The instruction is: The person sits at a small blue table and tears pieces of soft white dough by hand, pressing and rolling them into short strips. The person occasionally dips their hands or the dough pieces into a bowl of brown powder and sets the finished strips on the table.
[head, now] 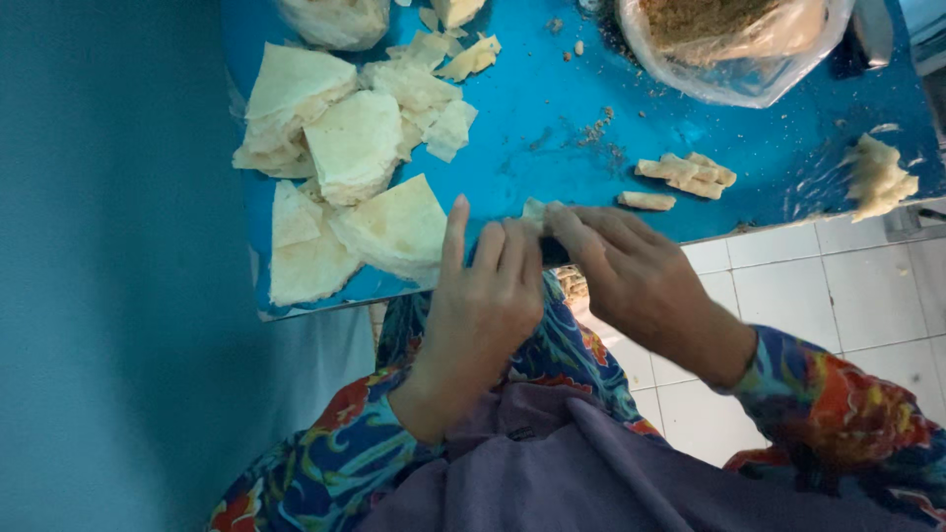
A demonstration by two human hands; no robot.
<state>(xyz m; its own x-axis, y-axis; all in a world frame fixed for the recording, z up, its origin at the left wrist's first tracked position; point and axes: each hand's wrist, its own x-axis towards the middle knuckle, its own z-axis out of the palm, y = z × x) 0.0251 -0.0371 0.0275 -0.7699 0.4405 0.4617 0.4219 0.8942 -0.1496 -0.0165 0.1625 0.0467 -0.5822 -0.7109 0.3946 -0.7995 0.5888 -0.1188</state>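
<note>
Both hands meet at the near edge of a blue table [532,148]. My left hand [483,296] and my right hand [626,266] pinch a small pale pastry piece [533,211] between their fingertips; most of it is hidden by the fingers. Just beyond the hands lie a few finished pale rolls [687,170] and one single roll [646,201]. Left of the hands are piles of cut, wedge-shaped thin pastry sheets [355,148].
A clear plastic bag of brown crumbly filling [734,39] sits at the far right. A lump of pale dough [877,177] lies at the right edge. Loose crumbs [596,128] dot the table. White floor tiles [847,296] show below; a teal wall [108,266] is on the left.
</note>
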